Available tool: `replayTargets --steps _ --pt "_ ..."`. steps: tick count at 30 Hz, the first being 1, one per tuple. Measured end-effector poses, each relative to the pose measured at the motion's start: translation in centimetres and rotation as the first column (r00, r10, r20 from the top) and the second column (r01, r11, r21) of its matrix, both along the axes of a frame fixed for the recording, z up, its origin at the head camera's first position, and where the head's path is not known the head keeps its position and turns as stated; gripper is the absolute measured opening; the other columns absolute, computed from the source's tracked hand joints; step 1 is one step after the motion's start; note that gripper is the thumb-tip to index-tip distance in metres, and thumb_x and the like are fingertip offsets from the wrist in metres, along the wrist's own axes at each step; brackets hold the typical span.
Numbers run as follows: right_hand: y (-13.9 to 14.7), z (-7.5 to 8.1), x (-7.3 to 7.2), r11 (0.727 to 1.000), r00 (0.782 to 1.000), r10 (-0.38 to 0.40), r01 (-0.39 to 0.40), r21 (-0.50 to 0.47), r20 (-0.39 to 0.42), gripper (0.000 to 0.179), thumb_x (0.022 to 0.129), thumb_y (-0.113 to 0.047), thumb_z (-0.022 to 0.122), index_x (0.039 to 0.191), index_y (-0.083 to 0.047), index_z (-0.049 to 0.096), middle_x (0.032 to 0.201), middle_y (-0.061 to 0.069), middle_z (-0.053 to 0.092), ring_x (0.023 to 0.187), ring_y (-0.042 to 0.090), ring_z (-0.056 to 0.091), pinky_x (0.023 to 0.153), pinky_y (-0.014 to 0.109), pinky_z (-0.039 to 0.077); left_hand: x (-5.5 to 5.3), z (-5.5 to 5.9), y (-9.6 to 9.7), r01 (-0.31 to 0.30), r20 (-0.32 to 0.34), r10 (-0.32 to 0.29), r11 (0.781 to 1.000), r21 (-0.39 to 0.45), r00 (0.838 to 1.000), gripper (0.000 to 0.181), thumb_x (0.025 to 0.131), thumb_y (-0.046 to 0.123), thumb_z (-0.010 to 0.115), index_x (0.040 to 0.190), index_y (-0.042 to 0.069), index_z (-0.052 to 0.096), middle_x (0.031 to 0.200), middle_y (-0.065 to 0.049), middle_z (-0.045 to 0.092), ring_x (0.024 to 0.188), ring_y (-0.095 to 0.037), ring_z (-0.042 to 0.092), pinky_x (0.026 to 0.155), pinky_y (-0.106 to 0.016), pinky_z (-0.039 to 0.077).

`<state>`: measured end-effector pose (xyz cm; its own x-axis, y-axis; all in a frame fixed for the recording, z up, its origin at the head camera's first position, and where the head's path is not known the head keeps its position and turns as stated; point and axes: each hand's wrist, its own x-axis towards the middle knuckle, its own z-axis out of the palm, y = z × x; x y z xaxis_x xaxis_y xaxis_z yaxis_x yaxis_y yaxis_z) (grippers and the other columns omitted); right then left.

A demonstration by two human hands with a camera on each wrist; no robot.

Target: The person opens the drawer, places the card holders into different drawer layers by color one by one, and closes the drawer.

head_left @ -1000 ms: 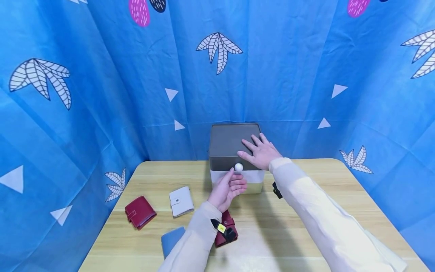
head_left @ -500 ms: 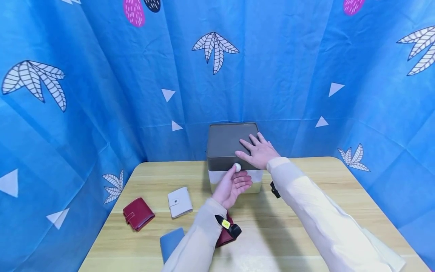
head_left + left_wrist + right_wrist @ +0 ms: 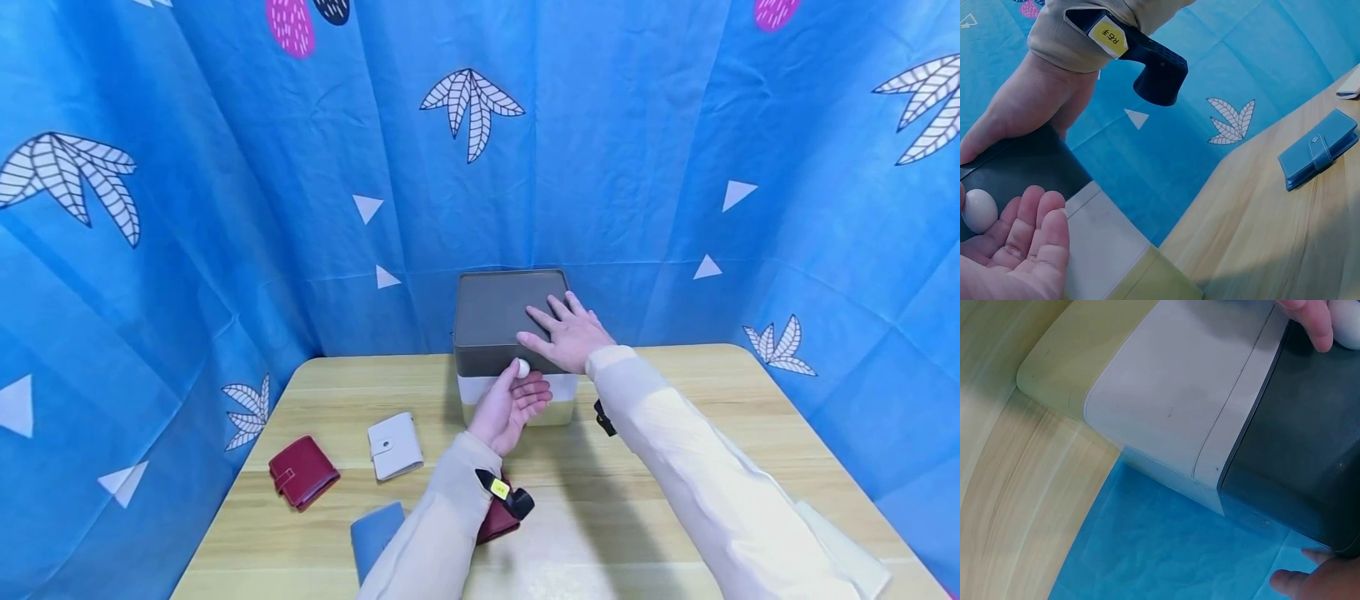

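A box with a dark grey top (image 3: 498,304), a white middle and a yellowish base stands at the back of the table. On its front is a round white knob (image 3: 523,367). My left hand (image 3: 504,412) pinches this knob between thumb and index finger, palm turned up; the other fingers bend loosely below. In the left wrist view the knob (image 3: 980,211) sits beside those fingers. My right hand (image 3: 570,337) rests with spread fingers on the right side of the box's top. The right wrist view catches only some of its fingertips (image 3: 1291,582).
Left on the wooden table (image 3: 315,392) lie a red wallet (image 3: 303,472), a white wallet (image 3: 396,447) and a blue wallet (image 3: 375,533). Another red wallet (image 3: 497,523) is partly under my left forearm. A teal wallet (image 3: 1317,151) shows in the left wrist view. Blue curtains surround the table.
My left hand has shifted slightly up and right, its thumb now against the knob. My right hand stays on the box's top. The view has drifted a little.
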<state>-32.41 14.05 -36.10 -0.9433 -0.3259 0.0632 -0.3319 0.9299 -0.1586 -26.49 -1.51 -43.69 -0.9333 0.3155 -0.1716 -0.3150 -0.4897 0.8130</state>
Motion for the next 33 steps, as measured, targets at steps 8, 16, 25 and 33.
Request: replayTargets --steps 8,16,25,33 --pt "0.01 -0.15 -0.13 1.000 1.000 -0.001 0.001 0.002 0.002 0.087 0.084 -0.083 0.012 0.154 -0.032 0.022 0.160 0.011 0.014 0.145 0.038 -0.003 0.112 0.061 0.014 -0.14 0.01 0.06 -0.028 0.004 0.028 1.000 -0.001 1.000 0.052 0.099 0.043 0.048 0.117 -0.005 0.056 0.099 -0.011 0.063 0.089 -0.021 0.064 0.083 -0.029 0.051" --pt "-0.03 -0.08 -0.01 1.000 1.000 0.002 -0.002 -0.001 0.004 0.084 0.086 -0.081 0.014 0.153 -0.031 0.022 0.159 0.012 0.014 0.145 0.038 -0.002 0.111 0.062 0.015 -0.13 -0.13 0.17 -0.051 0.000 0.051 0.999 -0.010 0.999 0.050 0.098 0.042 0.048 0.113 -0.004 0.059 0.096 -0.011 0.063 0.087 -0.021 0.064 0.079 -0.027 0.052" --pt "-0.05 -0.16 -0.15 1.000 1.000 -0.001 0.001 0.003 0.008 0.084 0.086 -0.081 0.014 0.154 -0.032 0.022 0.159 0.011 0.014 0.145 0.038 -0.003 0.111 0.062 0.014 -0.10 -0.34 0.43 -0.089 0.003 0.089 0.996 -0.015 0.996 0.048 0.098 0.042 0.050 0.111 -0.003 0.061 0.095 -0.009 0.064 0.084 -0.020 0.063 0.077 -0.026 0.052" --pt "0.05 -0.07 -0.35 1.000 1.000 0.014 -0.014 -0.007 0.001 0.083 0.088 -0.079 0.019 0.153 -0.028 0.025 0.158 0.015 0.016 0.144 0.042 0.000 0.113 0.059 0.013 -0.02 -0.55 0.65 -0.109 -0.015 0.109 0.994 0.001 0.994 0.045 0.096 0.042 0.052 0.105 -0.001 0.063 0.091 -0.008 0.065 0.081 -0.019 0.063 0.074 -0.026 0.052"
